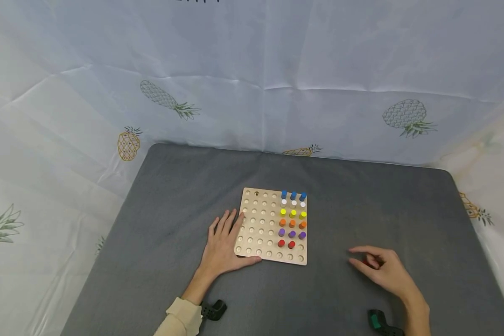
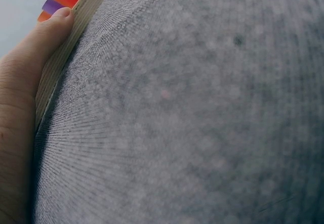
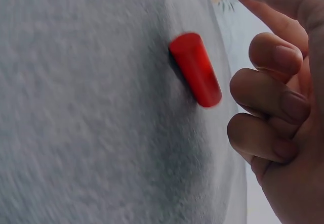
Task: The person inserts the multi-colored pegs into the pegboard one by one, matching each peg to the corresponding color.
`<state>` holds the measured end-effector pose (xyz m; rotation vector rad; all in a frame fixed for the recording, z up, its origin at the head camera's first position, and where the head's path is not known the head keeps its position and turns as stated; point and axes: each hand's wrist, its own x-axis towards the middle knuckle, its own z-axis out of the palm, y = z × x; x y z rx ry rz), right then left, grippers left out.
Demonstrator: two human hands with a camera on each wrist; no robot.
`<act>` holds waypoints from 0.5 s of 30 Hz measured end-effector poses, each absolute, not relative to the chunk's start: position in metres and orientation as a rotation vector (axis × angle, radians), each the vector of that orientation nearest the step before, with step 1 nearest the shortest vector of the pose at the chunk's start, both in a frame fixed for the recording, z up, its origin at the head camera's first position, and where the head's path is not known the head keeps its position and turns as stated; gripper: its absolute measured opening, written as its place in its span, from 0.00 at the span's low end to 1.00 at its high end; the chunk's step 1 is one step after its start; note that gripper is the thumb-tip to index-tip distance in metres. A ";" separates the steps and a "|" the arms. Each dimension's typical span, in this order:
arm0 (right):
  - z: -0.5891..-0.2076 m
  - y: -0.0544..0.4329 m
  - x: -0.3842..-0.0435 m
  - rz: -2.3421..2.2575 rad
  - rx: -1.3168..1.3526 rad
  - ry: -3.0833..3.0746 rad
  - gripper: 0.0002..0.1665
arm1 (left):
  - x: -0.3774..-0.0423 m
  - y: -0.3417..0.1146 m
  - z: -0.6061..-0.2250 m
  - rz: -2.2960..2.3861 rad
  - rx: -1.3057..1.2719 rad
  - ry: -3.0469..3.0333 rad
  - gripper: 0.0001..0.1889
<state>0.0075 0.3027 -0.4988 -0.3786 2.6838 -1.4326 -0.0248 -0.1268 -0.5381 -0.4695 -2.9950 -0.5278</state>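
Observation:
A light wooden pegboard (image 1: 258, 217) lies on the grey cloth. Three pegs each of blue (image 1: 293, 196), white, yellow (image 1: 293, 213), orange and purple (image 1: 292, 234) stand along its right side, with two red pegs (image 1: 291, 245) below them. My left hand (image 1: 221, 249) rests at its left edge, fingers spread and straight, thumb along the front edge. To the right of the board, my right hand (image 1: 384, 270) holds its thumb and index finger apart, other fingers curled in, gripping nothing. A loose red peg (image 3: 197, 72) lies on the cloth close by that hand, mostly hidden in the head view.
Grey cloth (image 1: 185, 186) covers the table. A pale curtain with pineapple prints (image 1: 235, 116) hangs behind and at both sides. Dark devices sit at the left wrist (image 1: 216, 310) and right wrist (image 1: 382, 322).

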 end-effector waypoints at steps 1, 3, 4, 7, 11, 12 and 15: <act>-0.499 0.305 0.008 -1.418 -0.370 2.686 0.15 | -0.025 -0.127 -0.538 -0.528 -0.470 -2.995 0.67; -0.498 0.309 0.009 -1.384 -0.345 2.696 0.15 | -0.025 -0.127 -0.538 -0.529 -0.471 -2.995 0.67; -0.498 0.310 0.009 -1.369 -0.337 2.699 0.15 | -0.025 -0.127 -0.539 -0.527 -0.470 -2.997 0.67; -0.498 0.316 0.011 -1.336 -0.317 2.693 0.14 | -0.024 -0.127 -0.539 -0.522 -0.468 -2.997 0.68; -0.498 0.321 0.013 -1.310 -0.296 2.656 0.14 | -0.024 -0.127 -0.539 -0.517 -0.467 -2.996 0.68; -0.498 0.322 0.013 -1.302 -0.290 2.645 0.14 | -0.024 -0.127 -0.539 -0.515 -0.466 -2.995 0.68; -0.498 0.326 0.015 -1.276 -0.272 2.613 0.14 | -0.024 -0.127 -0.539 -0.509 -0.466 -2.997 0.68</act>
